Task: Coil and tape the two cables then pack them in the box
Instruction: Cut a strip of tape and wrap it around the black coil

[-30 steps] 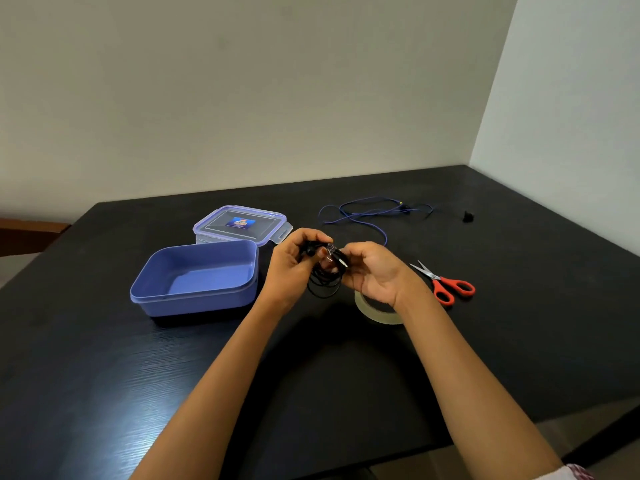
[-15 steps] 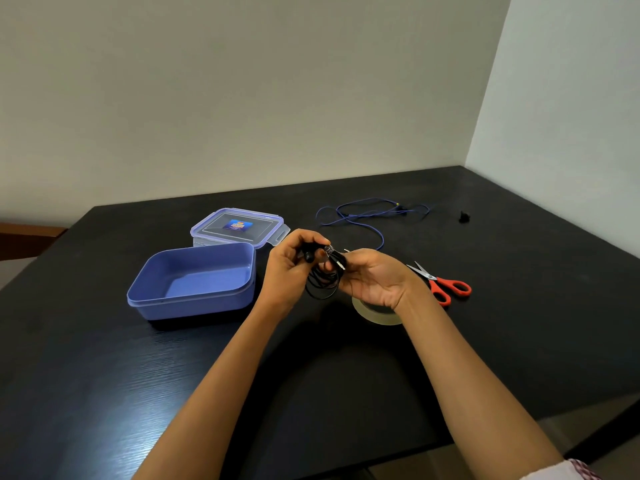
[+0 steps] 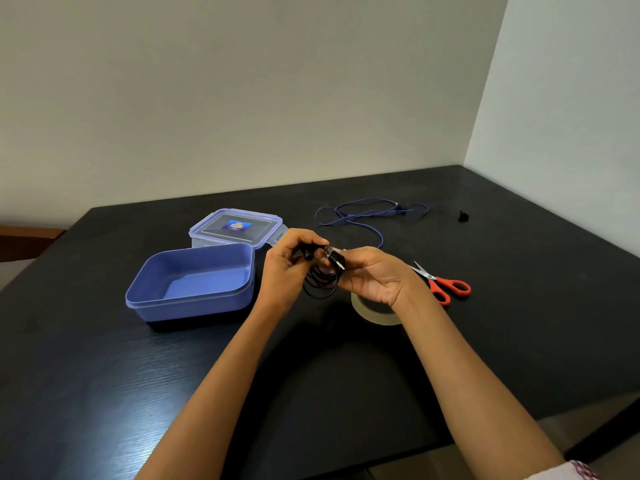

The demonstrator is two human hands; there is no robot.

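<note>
A coiled black cable (image 3: 320, 284) hangs between my two hands above the middle of the black table. My left hand (image 3: 287, 271) grips the coil at its top, where the earbuds sit. My right hand (image 3: 372, 275) pinches the plug end and the coil from the right. The blue cable (image 3: 363, 216) lies loose and uncoiled at the far side of the table. An open blue box (image 3: 194, 296) stands to the left of my hands. A roll of clear tape (image 3: 374, 315) lies flat under my right wrist, partly hidden.
The box's clear lid (image 3: 239, 226) lies behind the box. Red-handled scissors (image 3: 445, 287) lie right of my right hand. A small black piece (image 3: 463, 216) sits at the far right. The table (image 3: 104, 358) meets walls at the back and right.
My hands and the black coil stay nearly in place. The right hand's fingers have opened slightly and shifted along the plug end. The view has drifted a little.
</note>
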